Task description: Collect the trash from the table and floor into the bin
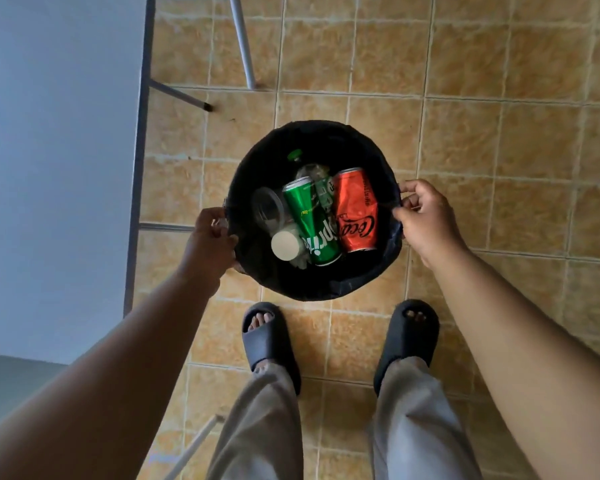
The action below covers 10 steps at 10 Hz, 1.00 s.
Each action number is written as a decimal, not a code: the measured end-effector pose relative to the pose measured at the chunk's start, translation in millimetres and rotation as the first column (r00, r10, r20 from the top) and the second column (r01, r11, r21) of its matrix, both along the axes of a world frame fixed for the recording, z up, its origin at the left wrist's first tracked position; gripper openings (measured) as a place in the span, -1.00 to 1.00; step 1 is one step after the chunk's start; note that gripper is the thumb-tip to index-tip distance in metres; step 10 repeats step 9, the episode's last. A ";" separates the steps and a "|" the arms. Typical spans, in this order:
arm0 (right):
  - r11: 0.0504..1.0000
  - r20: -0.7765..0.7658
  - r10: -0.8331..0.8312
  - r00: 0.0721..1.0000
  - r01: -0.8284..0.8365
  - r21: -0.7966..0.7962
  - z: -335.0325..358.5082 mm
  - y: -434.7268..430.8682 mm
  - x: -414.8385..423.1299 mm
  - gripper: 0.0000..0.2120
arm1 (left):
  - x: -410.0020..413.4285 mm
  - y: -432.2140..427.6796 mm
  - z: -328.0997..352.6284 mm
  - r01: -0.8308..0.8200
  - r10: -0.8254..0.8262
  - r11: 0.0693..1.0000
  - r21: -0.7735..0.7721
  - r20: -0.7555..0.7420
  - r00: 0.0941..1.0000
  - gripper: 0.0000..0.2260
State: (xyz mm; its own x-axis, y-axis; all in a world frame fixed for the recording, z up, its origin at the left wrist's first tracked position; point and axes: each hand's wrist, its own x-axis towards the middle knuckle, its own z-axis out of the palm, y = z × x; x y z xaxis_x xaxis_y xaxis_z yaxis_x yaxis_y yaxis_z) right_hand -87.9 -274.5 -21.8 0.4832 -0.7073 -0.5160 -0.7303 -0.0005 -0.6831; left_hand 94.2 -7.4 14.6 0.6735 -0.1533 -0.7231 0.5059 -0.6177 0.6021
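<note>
A round bin (326, 138) lined with a black bag stands on the tiled floor in front of my feet. Inside lie a green can (310, 225), a crushed red can (355, 211), a clear plastic bottle with a green cap (310, 171), a clear plastic cup (269, 206) and a pale round lid (286, 244). My left hand (211, 237) grips the bag's edge on the bin's left side. At the right rim, my right hand (426, 216) pinches the bag's edge between thumb and fingers.
A white table top (56, 150) with a grey edge fills the left side. Its metal legs (243, 43) stand on the floor behind the bin. My feet in dark slides (267, 337) are just in front of the bin. Tan floor tiles spread to the right.
</note>
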 end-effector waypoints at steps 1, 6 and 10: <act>1.000 -0.021 0.018 1.000 -0.018 0.022 -14.6 2.1 5.5 -0.68 | 2.1 4.8 -24.9 -0.020 0.021 0.999 0.029 -0.010 1.000 -0.60; 0.996 -0.086 0.079 0.993 -0.083 -0.046 -39.7 6.1 14.0 -0.69 | 0.4 17.5 -65.8 0.005 -0.001 0.994 0.113 -0.040 0.999 -0.61; 0.983 -0.157 0.133 0.979 -0.150 -0.105 -14.1 16.4 7.2 -0.65 | -9.1 26.1 -55.8 0.137 -0.171 0.941 0.309 0.088 0.981 -0.55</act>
